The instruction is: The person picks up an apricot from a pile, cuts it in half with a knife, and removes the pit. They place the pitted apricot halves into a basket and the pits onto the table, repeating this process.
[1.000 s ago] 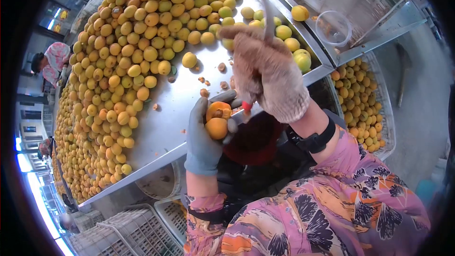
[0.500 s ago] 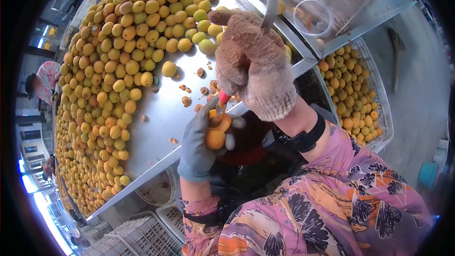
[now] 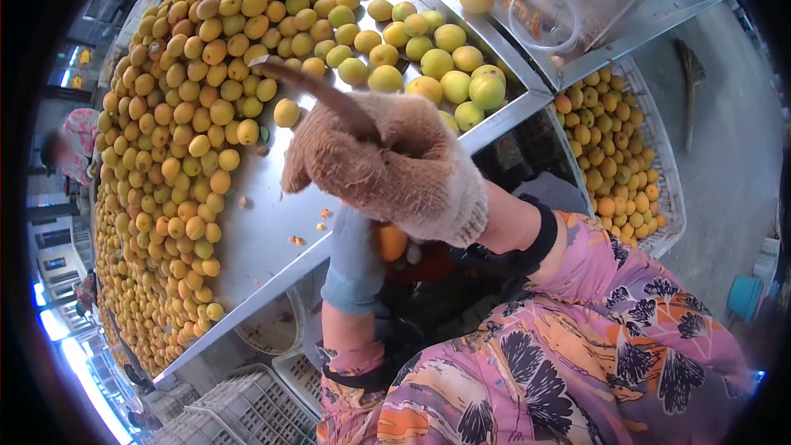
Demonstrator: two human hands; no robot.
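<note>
My right hand [image 3: 387,165], in a brown-stained knit glove, is closed around a curved knife [image 3: 321,99] whose blade sticks out toward the upper left. Below it, my left hand [image 3: 353,259] in a grey glove holds an orange apricot [image 3: 391,241]. Most of that fruit and the left fingers are hidden behind my right hand. Both hands are over the near edge of a metal table [image 3: 255,235]. A large heap of yellow-orange apricots [image 3: 185,115] covers its left side, and greener apricots [image 3: 453,86] lie beyond my right hand.
A white crate full of apricots [image 3: 671,189] stands at the right. A clear plastic tub [image 3: 544,21] sits on the ledge at the upper right. White crates [image 3: 239,408] are at the lower left. Another person [image 3: 78,140] is at the far left.
My right hand has swung left and down, and the curved blade has tipped from upright to the upper left. It now covers much of my left hand and the apricot. Greener apricots have come into view.
</note>
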